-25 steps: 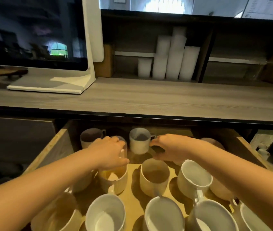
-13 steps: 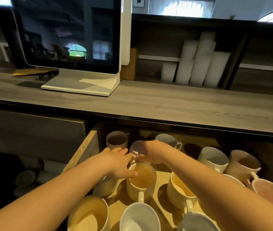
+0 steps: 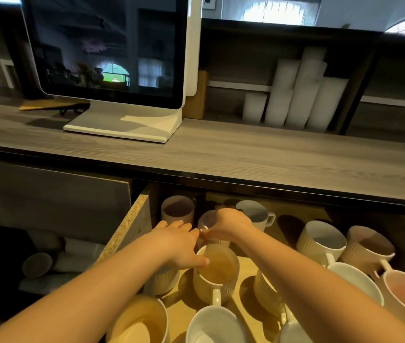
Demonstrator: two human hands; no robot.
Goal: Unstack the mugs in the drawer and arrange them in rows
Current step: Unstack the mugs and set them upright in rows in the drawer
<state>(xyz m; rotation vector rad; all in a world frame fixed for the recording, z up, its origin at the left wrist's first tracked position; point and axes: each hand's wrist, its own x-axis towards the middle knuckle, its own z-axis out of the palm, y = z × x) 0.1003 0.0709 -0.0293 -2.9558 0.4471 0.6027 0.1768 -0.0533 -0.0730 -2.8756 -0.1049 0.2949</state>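
A long grey counter (image 3: pixel 246 154) runs across the whole view. On its left side stands a big dark screen (image 3: pixel 107 50) on a white foot. Under the counter a wooden drawer (image 3: pixel 134 219) is pulled out. Tall stacks of white paper cups (image 3: pixel 295 90) stand on the shelf behind the counter.

The drawer is full of mugs (image 3: pixel 320 241), cream, white and pinkish ones, standing close together with their mouths up (some handles point toward the person).

Both hands reach into the back left part of the drawer and their fingertips meet. The left hand (image 3: pixel 176 241) lies flat with its fingers straight, and its thumb touches the rim of a cream mug (image 3: pixel 217 268). The right hand (image 3: pixel 228 225) curls its fingers round a small grey mug (image 3: pixel 206 220), just behind the cream mug. I cannot tell if the small mug sits inside another one.
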